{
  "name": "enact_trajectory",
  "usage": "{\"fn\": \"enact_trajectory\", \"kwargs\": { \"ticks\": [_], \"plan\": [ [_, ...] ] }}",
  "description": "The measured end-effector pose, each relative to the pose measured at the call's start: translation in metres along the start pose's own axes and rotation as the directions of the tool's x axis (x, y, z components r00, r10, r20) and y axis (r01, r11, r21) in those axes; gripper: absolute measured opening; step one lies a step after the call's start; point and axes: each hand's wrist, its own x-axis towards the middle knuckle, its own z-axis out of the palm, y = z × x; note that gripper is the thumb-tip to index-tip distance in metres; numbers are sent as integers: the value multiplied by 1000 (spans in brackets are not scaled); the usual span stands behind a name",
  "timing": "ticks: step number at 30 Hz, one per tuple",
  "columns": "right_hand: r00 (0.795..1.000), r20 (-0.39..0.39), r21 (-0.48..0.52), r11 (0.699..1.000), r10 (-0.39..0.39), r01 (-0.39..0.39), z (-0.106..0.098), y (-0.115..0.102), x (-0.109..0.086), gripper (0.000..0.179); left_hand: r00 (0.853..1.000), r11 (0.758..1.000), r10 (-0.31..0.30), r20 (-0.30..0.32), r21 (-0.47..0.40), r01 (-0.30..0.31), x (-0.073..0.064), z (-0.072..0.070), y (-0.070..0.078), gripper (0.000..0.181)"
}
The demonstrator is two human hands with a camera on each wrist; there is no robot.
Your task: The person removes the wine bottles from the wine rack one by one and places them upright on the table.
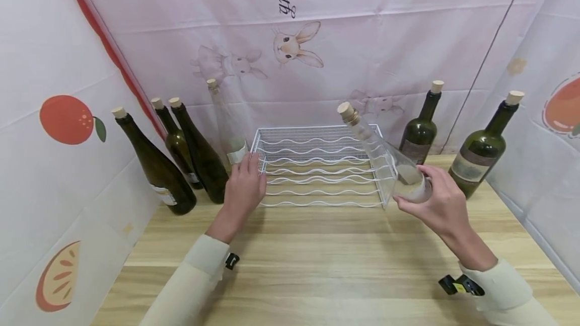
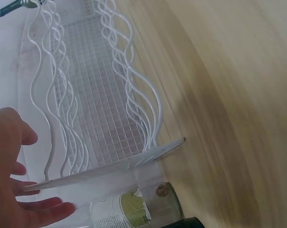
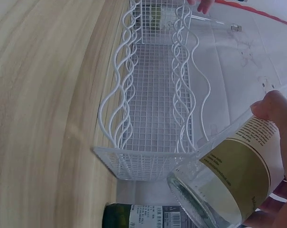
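My right hand [image 1: 444, 200] grips a clear glass bottle [image 1: 380, 152] with a cork stopper around its labelled lower body. The bottle tilts, its neck pointing up and left over the right end of a white wire wine rack [image 1: 317, 154]. In the right wrist view, its base overlaps the rack's mesh end panel [image 3: 143, 164]. My left hand [image 1: 242, 190] is at the rack's left end panel [image 2: 110, 172]. Its fingers lie relaxed along that panel's edge in the left wrist view, thumb apart. No bottle lies on the rack's wavy wires.
Left of the rack stand three dark green corked bottles, the nearest one [image 1: 160, 175] foremost, and another clear bottle [image 1: 226, 127]. Two green bottles, one behind [image 1: 419, 130] and one at far right [image 1: 482, 152], stand to the right. A printed curtain [image 1: 181, 4] hangs behind the wooden table [image 1: 317, 260].
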Motion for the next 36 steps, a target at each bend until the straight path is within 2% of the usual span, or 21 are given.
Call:
{"fn": "enact_trajectory", "kwargs": {
  "ticks": [5,10,13,19,23,26,31,36],
  "plan": [
    [999,-8,33,999,40,-40,-1,7,-2,81,991,989,-103,87,-100,112,5,0,0,55],
    [996,-5,35,995,91,-91,-2,13,-3,81,976,974,-163,148,-134,183,10,1,-1,53],
    [991,3,37,991,131,-131,-2,16,-4,81,958,960,-206,200,-148,238,13,2,-2,56],
    [975,20,52,974,222,-222,-1,22,-7,81,906,923,-293,305,-157,351,19,7,-5,65],
    [950,30,72,947,310,-312,1,26,-9,81,874,904,-332,354,-146,402,22,9,-6,69],
    [929,48,72,927,367,-369,3,27,-11,80,858,898,-347,378,-132,421,23,10,-7,69],
    [891,71,63,889,449,-453,5,29,-13,77,853,896,-346,390,-134,424,24,12,-8,69],
    [846,85,73,843,527,-533,9,36,-16,76,855,899,-337,395,-135,417,25,13,-8,68]
  ]
}}
